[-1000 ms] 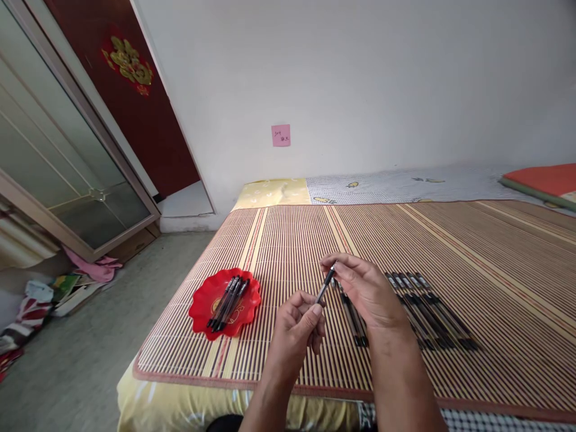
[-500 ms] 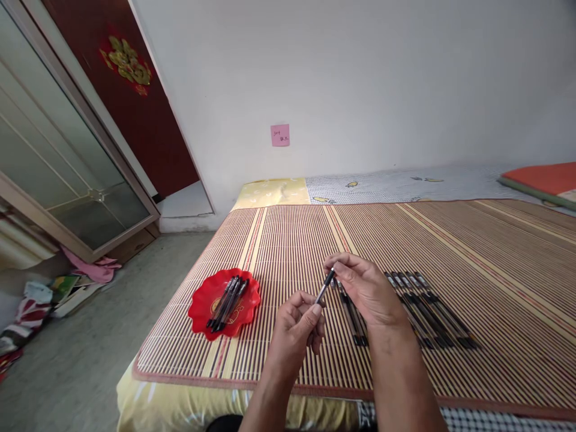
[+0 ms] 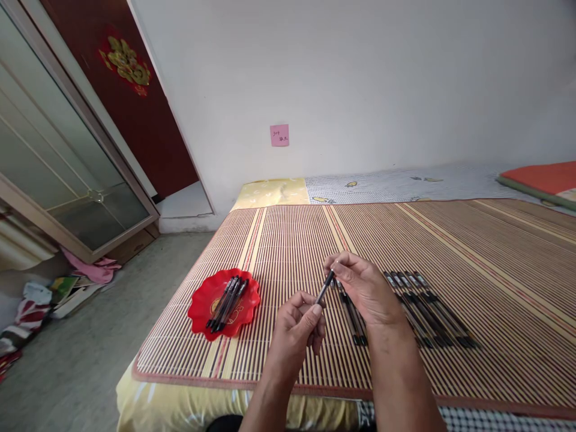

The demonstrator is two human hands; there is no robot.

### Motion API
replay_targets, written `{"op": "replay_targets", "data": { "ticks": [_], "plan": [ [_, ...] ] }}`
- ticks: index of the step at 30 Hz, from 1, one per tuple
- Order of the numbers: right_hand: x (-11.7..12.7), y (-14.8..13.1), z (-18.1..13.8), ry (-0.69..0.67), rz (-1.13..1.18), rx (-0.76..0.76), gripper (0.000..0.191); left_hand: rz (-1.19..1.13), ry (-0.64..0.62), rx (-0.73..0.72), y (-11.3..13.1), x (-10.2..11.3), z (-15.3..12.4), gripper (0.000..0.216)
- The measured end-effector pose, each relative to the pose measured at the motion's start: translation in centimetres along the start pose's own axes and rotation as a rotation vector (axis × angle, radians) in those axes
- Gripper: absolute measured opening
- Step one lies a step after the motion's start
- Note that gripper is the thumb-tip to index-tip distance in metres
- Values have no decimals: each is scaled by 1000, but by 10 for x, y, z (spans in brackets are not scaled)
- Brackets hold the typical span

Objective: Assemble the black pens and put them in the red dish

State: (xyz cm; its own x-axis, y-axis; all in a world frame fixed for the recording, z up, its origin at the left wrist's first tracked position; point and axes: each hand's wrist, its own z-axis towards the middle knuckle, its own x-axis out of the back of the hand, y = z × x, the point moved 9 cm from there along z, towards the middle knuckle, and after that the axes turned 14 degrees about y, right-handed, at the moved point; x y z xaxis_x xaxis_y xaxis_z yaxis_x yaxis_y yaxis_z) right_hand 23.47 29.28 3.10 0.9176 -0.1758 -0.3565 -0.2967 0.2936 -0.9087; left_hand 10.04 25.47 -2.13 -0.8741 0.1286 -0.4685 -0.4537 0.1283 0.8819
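Both my hands hold one black pen [image 3: 324, 287] above the striped bamboo mat [image 3: 495, 258]. My left hand [image 3: 297, 327] pinches its lower end in a closed grip. My right hand [image 3: 364, 288] pinches the upper tip with thumb and forefinger. Several black pens [image 3: 427, 309] lie in a row on the mat under and to the right of my right hand. A red flower-shaped plate [image 3: 202, 297] holding several more black pens [image 3: 227, 302] sits on the mat to the left of my hands.
The mat covers a bed with a yellow sheet [image 3: 270, 192]; its near edge runs just below my wrists. A red cushion [image 3: 540, 180] lies at the far right. Floor clutter [image 3: 67, 285] sits by a glass cabinet [image 3: 54, 174] on the left.
My right hand's fingers have shifted slightly at the pen's tip. Everything else stays where it was.
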Motion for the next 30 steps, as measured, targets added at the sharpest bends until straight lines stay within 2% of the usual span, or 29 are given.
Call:
{"op": "replay_targets", "data": {
  "ticks": [4,10,16,22,27,30],
  "plan": [
    [-5,0,-2,-56,31,-9,24,-13,4,13,-2,1,0,34],
    [-1,-1,-2,-26,-40,10,10,-1,-9,20,-3,0,0,32],
    [-3,2,-1,-60,-20,-2,25,-3,-3,19,-1,0,1,36],
    [0,3,0,-33,-48,34,13,21,19,12,-1,1,2,38],
    [2,6,2,-12,-89,70,13,54,106,-52,4,6,2,41],
    [1,8,2,-17,-86,70,12,44,95,-25,3,4,1,43]
  ]
}}
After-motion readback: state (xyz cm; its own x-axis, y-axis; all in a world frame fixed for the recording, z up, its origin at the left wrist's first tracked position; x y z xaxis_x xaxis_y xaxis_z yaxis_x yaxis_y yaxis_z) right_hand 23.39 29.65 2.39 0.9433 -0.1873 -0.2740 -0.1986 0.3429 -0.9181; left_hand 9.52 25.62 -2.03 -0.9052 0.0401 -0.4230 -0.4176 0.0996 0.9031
